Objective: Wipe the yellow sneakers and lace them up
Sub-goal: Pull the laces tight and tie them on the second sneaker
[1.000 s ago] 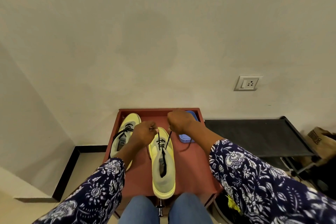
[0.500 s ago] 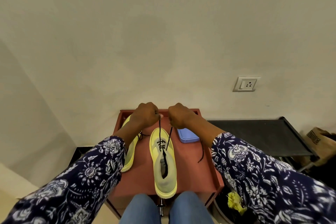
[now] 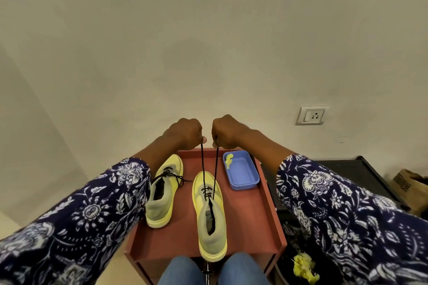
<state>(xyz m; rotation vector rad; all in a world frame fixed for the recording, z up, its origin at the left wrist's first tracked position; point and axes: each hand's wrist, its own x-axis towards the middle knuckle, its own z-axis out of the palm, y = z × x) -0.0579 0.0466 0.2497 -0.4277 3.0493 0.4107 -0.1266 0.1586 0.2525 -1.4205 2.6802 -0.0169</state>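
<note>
Head view. Left hand [image 3: 185, 133] raised above the far edge of the red-brown table [image 3: 252, 222], fingers curled, pinching one end of the black lace [image 3: 202, 164] at the thumb side. Right hand [image 3: 225, 132] just beside it, level with it, fingers curled, pinching the other end of the same lace. The two fists sit close, a narrow gap between them.

Both lace ends run straight and taut from the hands down to the near sneaker [image 3: 210, 213], which lies well below the grip, on the table, toe pointing away from the person, heel at the near edge of the table between the knees [image 3: 183, 271]. The two strands converge at the eyelets on the upper part of the tongue; a few crossings are laced there, and the shoe's opening gapes behind them.

Second yellow sneaker [image 3: 163, 194] lies left of the first, apart from it, toe angled away and to the right, partly covered by the left forearm's patterned sleeve [image 3: 76, 222]. Its black lace is threaded and lies loosely over the top.

Blue tray [image 3: 242, 172] at the far right of the table, a small yellow scrap [image 3: 229, 159] in its far corner. Wall socket [image 3: 311, 115] on the right. Black rack [image 3: 354, 176] beside the table, brown bag [image 3: 410, 184] beyond it. Yellow cloth [image 3: 303, 268] low on the right, under the right sleeve.
</note>
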